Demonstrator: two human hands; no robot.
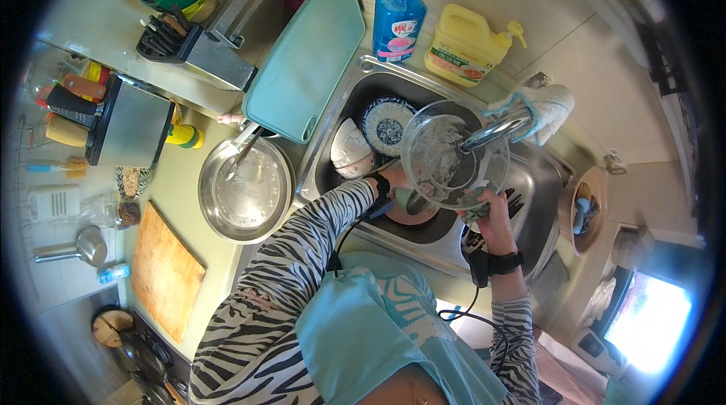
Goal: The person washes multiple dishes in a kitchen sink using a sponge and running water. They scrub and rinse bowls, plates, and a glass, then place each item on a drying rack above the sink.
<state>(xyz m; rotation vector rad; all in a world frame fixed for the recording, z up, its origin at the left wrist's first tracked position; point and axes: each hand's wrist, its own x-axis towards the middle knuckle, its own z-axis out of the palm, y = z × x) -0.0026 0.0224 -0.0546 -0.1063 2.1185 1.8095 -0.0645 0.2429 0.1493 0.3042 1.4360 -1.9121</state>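
Observation:
A clear bowl [420,133] is under the faucet [502,128], over the divider of a double steel sink [544,178]. Water appears to be in it. My left hand [399,176] supports the bowl's left side, its fingers partly hidden behind the wall. In my right hand [497,223] a grey-green dishcloth [475,206] is pressed against the bowl's near rim. Blue-patterned plates [389,121] and stacked white bowls [350,147] lie in the left basin. A pinkish round dish [405,213] shows below my left hand. Dark utensils [515,201] lie partly hidden beside my right hand.
A pale green cutting board [309,59] leans left of the sink, above stacked metal pans [247,189]. Behind the sink are a blue pump bottle [399,22] and a yellow detergent jug [468,45]. A pink basin [567,218] stands right. A wooden board [167,271] lies left.

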